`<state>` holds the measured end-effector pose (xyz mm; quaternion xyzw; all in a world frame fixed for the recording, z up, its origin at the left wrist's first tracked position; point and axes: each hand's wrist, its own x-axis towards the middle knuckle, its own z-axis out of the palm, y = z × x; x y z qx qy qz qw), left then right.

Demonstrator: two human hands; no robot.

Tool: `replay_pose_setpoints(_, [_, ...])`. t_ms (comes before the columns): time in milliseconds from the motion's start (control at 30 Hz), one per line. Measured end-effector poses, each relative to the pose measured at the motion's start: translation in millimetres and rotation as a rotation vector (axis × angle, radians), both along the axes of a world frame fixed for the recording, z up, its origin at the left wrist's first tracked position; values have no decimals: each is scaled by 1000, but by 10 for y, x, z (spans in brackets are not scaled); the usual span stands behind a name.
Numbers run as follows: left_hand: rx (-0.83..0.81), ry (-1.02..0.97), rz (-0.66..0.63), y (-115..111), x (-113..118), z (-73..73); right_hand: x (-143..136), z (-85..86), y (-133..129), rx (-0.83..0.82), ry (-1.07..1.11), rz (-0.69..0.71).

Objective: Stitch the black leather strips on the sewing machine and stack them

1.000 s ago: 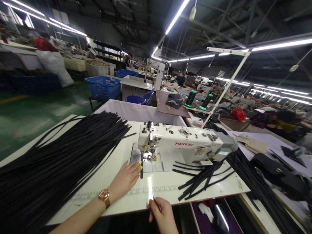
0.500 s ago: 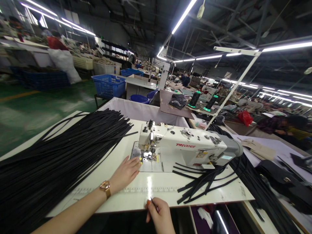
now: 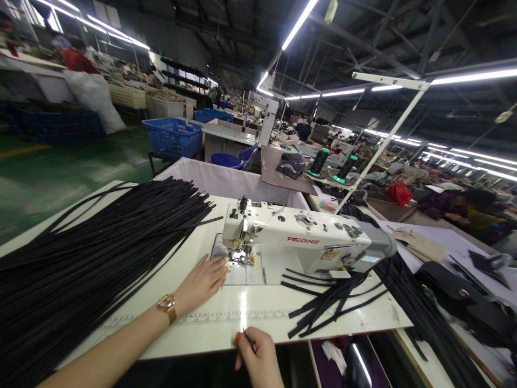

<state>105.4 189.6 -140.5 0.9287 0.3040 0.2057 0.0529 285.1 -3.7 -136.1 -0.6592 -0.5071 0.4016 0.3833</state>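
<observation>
The sewing machine (image 3: 278,234) is flanked at its needle end by the open left hand (image 3: 202,281), a pointed tool (image 3: 249,340) pinched in the farther right hand (image 3: 262,353).

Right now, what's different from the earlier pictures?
The black strip end that stuck out beside the left hand is out of sight; I can't tell where it went. The left hand stays by the sewing machine; the right hand still holds a thin dark tool.

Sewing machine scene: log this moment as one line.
left hand: beside needle area | right hand: holding small pointed tool | black strips: left of sewing machine
</observation>
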Motion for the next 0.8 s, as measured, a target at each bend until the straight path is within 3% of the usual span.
replay_pose_setpoints(200, [-12, -20, -4, 9, 1, -27, -2, 45, 24, 3, -26, 5])
replay_pose_setpoints(333, [-63, -40, -26, 166, -41, -16, -3, 37, 22, 14, -43, 1])
replay_pose_setpoints(500, [-118, -102, 0, 679, 39, 161, -3, 7, 16, 16, -52, 1])
replay_pose_setpoints(600, [-121, -98, -64, 951, 155, 302, -2, 3, 15, 15, -39, -6])
replay_pose_setpoints(800, [-116, -17, -268, 1082, 217, 538, -14, 52, 14, 2, -33, -17])
